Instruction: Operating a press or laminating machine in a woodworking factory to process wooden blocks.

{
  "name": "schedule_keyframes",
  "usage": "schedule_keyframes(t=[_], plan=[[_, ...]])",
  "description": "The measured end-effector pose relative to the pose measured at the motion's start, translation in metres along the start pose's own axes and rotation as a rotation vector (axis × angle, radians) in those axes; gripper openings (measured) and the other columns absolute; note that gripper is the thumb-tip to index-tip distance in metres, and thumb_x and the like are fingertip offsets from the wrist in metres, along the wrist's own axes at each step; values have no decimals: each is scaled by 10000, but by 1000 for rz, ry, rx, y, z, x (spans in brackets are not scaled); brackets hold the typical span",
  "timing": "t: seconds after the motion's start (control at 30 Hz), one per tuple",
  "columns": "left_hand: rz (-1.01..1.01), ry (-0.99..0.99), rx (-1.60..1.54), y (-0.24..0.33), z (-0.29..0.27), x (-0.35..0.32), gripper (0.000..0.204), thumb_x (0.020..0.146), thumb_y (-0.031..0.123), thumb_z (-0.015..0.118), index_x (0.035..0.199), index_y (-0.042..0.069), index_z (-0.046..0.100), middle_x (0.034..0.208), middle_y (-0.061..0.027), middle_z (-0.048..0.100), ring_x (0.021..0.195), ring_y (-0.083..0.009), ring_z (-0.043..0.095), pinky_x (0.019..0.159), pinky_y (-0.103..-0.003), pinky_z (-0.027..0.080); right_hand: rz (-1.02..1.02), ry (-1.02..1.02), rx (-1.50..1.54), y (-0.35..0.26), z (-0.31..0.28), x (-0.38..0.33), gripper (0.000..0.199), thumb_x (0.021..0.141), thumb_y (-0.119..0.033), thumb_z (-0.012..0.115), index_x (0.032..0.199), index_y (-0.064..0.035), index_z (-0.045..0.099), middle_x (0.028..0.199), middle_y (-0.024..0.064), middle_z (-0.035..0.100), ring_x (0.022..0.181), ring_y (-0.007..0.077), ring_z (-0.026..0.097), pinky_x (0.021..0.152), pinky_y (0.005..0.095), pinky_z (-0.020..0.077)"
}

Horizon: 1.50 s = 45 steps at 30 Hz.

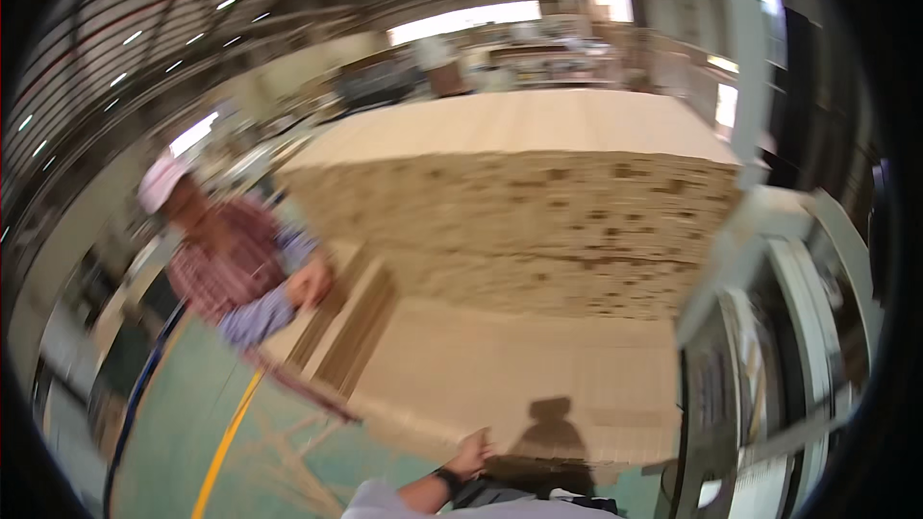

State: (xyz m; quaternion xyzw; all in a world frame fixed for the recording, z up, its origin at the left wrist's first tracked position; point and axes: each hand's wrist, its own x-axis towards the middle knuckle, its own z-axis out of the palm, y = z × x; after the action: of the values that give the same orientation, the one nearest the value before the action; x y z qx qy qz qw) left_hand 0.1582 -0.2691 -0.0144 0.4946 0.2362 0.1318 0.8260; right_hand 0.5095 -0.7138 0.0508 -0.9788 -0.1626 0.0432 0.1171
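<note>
My left hand (471, 454), with a dark band at the wrist, is low in the middle, beside the near edge of a wide light-brown wooden panel surface (519, 365). Motion blur smears its fingers, so their grip is unclear, and I cannot tell whether it touches the edge. My right hand is out of view. Beyond the surface rises a tall stack of wooden boards (519, 221) with dark patches along its side. A short pile of narrow boards (356, 327) lies on the surface's left side.
A co-worker (236, 259) in a cap and checked shirt stands at the left, hands over the narrow boards. Grey machinery (788, 327) borders the right side. A yellow line (228, 447) crosses the green floor (173, 423), where thin strips lie. My shadow falls across the panel surface.
</note>
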Motion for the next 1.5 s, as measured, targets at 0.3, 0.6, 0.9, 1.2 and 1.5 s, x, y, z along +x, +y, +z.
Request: schedule_keyframes(t=[0.3,0.6,0.9,1.2,1.5], plan=[[-482,-60,-78,-2,117,-35,314,831,398,496,993,130,493,768,24,486,602,-69,470,492,-212,388,-50,126,291,88,-19,-27,456,821,-363,498,1068,20,517,1031,239,539,943,344,521,813,391,403],[-365,543,400,-26,-14,-109,397,805,405,492,851,24,595,610,-20,533,553,-139,512,525,-273,410,-482,-316,394,-142,-26,-3,469,736,-367,596,991,26,565,902,194,603,867,287,575,770,326,439],[-583,889,925,-157,-179,-256,419,623,208,691,994,85,541,728,-105,600,657,-245,592,601,-379,467,-670,-649,-22,-257,-38,-20,286,721,-378,582,706,-92,584,641,61,575,642,163,552,581,311,425],[-404,970,677,-18,-161,-154,459,732,455,512,819,19,626,850,-196,606,840,-347,567,747,-393,442,-706,-1109,-58,-233,29,12,506,718,-516,515,1009,-102,514,904,94,548,778,228,545,646,401,425],[336,465,1449,106,-72,-37,648,637,454,646,1148,99,465,1133,-140,472,1081,-321,420,823,-442,386,-782,-1448,-208,-252,66,49,700,703,-650,436,1187,-143,435,1098,133,511,900,301,538,696,513,415]])
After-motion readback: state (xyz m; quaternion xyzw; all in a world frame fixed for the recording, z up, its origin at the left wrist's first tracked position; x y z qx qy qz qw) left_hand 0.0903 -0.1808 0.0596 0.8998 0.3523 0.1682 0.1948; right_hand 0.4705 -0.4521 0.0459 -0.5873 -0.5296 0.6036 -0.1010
